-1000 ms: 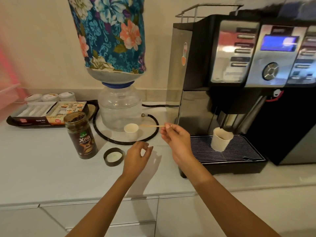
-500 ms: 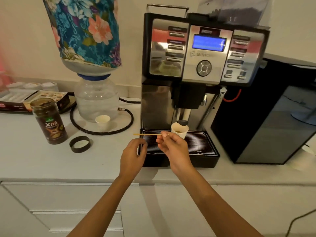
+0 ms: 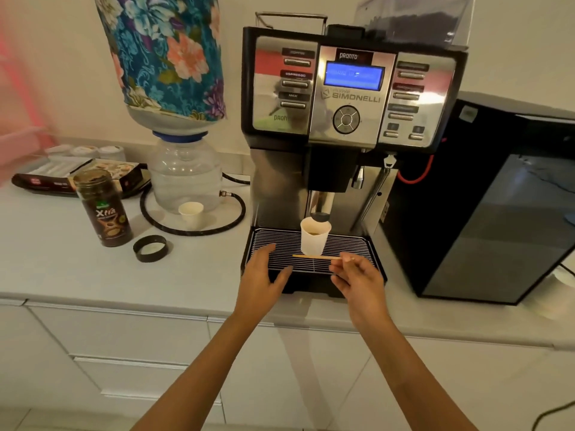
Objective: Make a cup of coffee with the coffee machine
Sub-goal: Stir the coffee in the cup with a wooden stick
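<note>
The paper cup (image 3: 315,239) stands on the drip tray (image 3: 270,241) under the spout, just beyond both hands. Light and thin-walled, it likely crushes easily; grip its sides gently. The right hand (image 3: 357,279) pinches a stirring stick (image 3: 315,257); the left hand (image 3: 264,276) hovers, fingers relaxed.

The white counter (image 3: 62,275) carries the coffee machine (image 3: 348,119), jar (image 3: 104,209), lid (image 3: 150,248) and small cup (image 3: 191,214).

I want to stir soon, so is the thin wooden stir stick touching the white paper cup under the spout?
Cannot tell. In the head view the thin wooden stir stick crosses the white paper cup's base, hiding any gap.
</note>
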`<state>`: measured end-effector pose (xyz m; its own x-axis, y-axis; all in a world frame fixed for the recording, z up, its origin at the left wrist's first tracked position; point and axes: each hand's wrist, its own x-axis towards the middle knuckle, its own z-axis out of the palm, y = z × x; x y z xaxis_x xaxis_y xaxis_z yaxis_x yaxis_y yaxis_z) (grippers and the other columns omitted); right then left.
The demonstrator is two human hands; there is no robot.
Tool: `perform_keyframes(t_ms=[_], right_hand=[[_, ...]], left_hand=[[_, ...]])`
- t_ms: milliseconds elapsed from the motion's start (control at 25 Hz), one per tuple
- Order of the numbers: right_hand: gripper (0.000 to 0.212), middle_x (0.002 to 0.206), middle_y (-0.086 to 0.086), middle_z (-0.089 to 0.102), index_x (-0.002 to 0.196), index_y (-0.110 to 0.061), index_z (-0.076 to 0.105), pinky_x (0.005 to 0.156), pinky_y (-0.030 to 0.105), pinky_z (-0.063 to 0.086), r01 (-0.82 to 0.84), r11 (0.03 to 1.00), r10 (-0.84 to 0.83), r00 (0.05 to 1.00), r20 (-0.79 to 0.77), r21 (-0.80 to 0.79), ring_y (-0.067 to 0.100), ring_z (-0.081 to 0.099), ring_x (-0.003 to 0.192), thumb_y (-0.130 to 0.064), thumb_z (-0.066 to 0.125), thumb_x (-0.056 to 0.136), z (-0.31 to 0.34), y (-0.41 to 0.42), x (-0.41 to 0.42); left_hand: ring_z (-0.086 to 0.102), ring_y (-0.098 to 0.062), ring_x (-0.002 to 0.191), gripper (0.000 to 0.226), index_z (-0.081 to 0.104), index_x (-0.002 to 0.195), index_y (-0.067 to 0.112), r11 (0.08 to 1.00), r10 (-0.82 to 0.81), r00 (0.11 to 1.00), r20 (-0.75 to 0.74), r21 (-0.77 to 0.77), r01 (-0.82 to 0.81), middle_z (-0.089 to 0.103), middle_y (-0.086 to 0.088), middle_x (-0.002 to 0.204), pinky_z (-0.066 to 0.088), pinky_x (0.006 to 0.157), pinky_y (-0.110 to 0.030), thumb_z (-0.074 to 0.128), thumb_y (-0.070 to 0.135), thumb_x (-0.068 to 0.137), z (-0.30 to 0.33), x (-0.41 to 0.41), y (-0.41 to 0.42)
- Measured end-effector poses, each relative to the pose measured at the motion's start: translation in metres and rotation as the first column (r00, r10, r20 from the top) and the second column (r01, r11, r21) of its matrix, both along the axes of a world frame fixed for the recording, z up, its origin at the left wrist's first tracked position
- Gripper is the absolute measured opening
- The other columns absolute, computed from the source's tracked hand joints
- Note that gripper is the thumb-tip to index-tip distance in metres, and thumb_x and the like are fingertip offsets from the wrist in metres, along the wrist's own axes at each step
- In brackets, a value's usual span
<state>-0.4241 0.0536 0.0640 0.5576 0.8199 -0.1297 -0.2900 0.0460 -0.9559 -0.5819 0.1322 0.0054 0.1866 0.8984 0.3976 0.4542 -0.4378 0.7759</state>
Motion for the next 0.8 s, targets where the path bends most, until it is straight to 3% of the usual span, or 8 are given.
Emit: perform_keyframes(t_ms=[120,240,560,800], right_hand=[[0.022,0.093,0.005,0.068,0.111,-0.008,0.061,0.071,0.023,0.053,0.041,0.999,-0.041,0.999,0.028,0.017,0.016,0.066,0.088,-0.018,0.053,0.094,0.005,0.005,0.014],[0.021,0.093,0.004,0.067,0.112,-0.01,0.06,0.069,0.022,0.052,0.086,0.996,-0.087,0.995,0.052,0.023,0.013,0.065,0.085,-0.018,0.051,0.094,0.011,0.012,0.024],[0.023,0.091,0.0,0.066,0.114,-0.01,0.06,0.064,0.014,0.05,0.129,0.991,-0.135,0.975,0.177,0.048,0.009,0.064,0.084,-0.02,0.049,0.096,0.017,0.024,0.044],[0.022,0.092,0.002,0.066,0.111,-0.01,0.061,0.06,0.012,0.052,0.135,0.99,-0.142,0.965,0.219,0.047,0.01,0.064,0.084,-0.02,0.049,0.096,0.012,0.024,0.049]], left_hand=[[0.032,-0.017,0.135,0.083,0.025,0.146,0.017,0.979,-0.086,0.996,-0.022,-0.189,0.081,0.032,-0.001,0.15,0.03,0.105,-0.03,0.069,0.043,0.081,0.021,0.021,0.023],[0.033,-0.019,0.136,0.094,0.017,0.147,0.018,0.942,-0.156,0.986,0.057,-0.291,0.166,0.032,-0.002,0.15,0.031,0.106,-0.034,0.075,0.039,0.076,0.036,0.036,0.047],[0.051,-0.019,0.118,0.079,0.032,0.134,0.023,0.838,-0.347,0.923,0.164,-0.387,0.384,0.05,0.002,0.13,0.046,0.095,-0.031,0.08,0.032,0.072,0.035,0.057,0.085],[0.048,-0.015,0.111,0.078,0.032,0.135,0.022,0.822,-0.359,0.918,0.171,-0.409,0.397,0.048,0.002,0.126,0.045,0.09,-0.027,0.079,0.027,0.073,0.035,0.071,0.089]])
